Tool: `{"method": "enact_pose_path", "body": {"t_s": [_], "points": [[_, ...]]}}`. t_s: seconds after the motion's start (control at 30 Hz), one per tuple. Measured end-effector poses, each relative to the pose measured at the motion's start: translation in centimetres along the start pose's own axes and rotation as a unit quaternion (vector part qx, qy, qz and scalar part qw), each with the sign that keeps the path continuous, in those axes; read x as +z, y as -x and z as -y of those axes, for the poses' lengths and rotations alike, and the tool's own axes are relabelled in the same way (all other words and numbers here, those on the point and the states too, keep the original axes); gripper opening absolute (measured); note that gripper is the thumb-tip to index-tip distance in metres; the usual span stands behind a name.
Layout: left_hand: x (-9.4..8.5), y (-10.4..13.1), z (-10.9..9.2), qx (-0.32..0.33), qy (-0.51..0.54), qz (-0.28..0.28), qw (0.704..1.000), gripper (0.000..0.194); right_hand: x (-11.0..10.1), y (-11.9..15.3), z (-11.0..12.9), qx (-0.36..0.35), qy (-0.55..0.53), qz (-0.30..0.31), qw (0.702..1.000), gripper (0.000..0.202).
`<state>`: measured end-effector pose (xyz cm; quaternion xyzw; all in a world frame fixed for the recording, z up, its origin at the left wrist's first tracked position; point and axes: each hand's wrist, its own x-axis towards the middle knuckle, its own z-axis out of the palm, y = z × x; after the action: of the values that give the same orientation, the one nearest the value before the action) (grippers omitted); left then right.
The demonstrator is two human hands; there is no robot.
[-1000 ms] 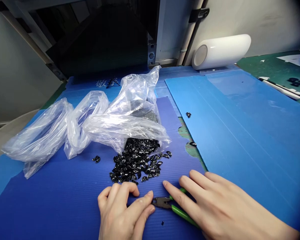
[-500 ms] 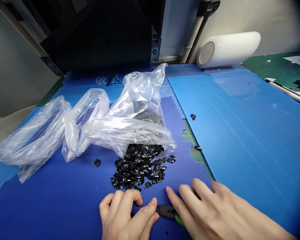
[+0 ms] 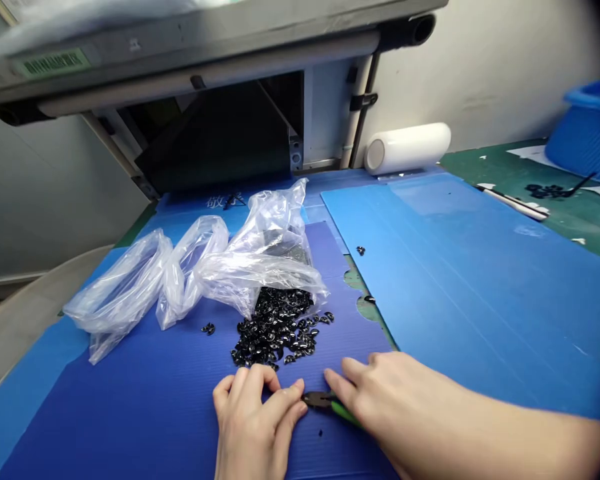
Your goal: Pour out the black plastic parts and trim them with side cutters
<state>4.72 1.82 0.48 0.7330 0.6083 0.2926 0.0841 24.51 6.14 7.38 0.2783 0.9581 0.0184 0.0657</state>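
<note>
My right hand lies over the green handles of small cutting pliers, whose dark jaws point left on the dark blue corrugated sheet. My left hand rests beside the jaws, fingertips pinched together at the jaw tips; whatever it pinches is too small to see. Just beyond my hands lies a heap of small shiny black parts, spilling out of a clear plastic bag.
Two more clear bags lie to the left. A lighter blue corrugated sheet covers the right side. A white roll, a machine opening and a blue basket stand at the back. Stray black parts lie near the sheet edge.
The view has tilted up and pulled back, showing the machine top and blue basket. My hands have stayed together at the pliers, the right hand covering more of the green handles.
</note>
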Motion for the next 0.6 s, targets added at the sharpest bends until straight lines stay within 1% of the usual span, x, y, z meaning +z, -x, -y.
{"method": "enact_pose_path", "body": {"t_s": [0.03, 0.07, 0.1, 0.17, 0.23, 0.33, 0.43, 0.53, 0.6], "points": [[0.0, 0.0, 0.1, 0.001, -0.001, 0.006, 1.000, 0.017, 0.1, 0.6, -0.5, 0.012, -0.040, 0.031, 0.999, 0.044], [0.1, 0.1, 0.1, 0.004, -0.007, 0.010, 1.000, 0.022, 0.3, 1.3, -1.0, 0.038, -0.073, 0.051, 0.995, 0.050], [0.1, 0.1, 0.1, 0.009, -0.014, 0.012, 1.000, 0.024, 0.5, 2.2, -1.4, 0.074, -0.097, 0.054, 0.991, 0.054], [0.1, 0.1, -0.1, 0.023, -0.025, 0.008, 0.999, 0.024, 1.3, 3.8, -2.1, 0.144, -0.115, 0.020, 0.983, 0.058], [0.1, 0.1, -0.3, 0.029, -0.025, -0.003, 0.999, 0.023, 2.2, 4.8, -2.3, 0.202, -0.115, -0.033, 0.972, 0.054], [-0.4, 0.4, -0.1, 0.016, -0.018, -0.015, 1.000, 0.020, 3.4, 4.4, -2.1, 0.259, -0.088, -0.094, 0.957, 0.044], [-1.2, 1.2, 0.7, 0.003, -0.010, -0.015, 1.000, 0.020, 4.5, 2.6, -1.9, 0.280, -0.027, -0.144, 0.949, 0.044], [-2.3, 2.2, 1.3, 0.004, -0.010, -0.017, 1.000, 0.027, 6.3, 1.1, -1.9, 0.266, 0.026, -0.190, 0.944, 0.046], [-3.0, 2.9, 1.3, 0.004, -0.016, -0.034, 0.999, 0.032, 8.0, 0.6, -2.2, 0.249, 0.012, -0.233, 0.940, 0.050]]}}
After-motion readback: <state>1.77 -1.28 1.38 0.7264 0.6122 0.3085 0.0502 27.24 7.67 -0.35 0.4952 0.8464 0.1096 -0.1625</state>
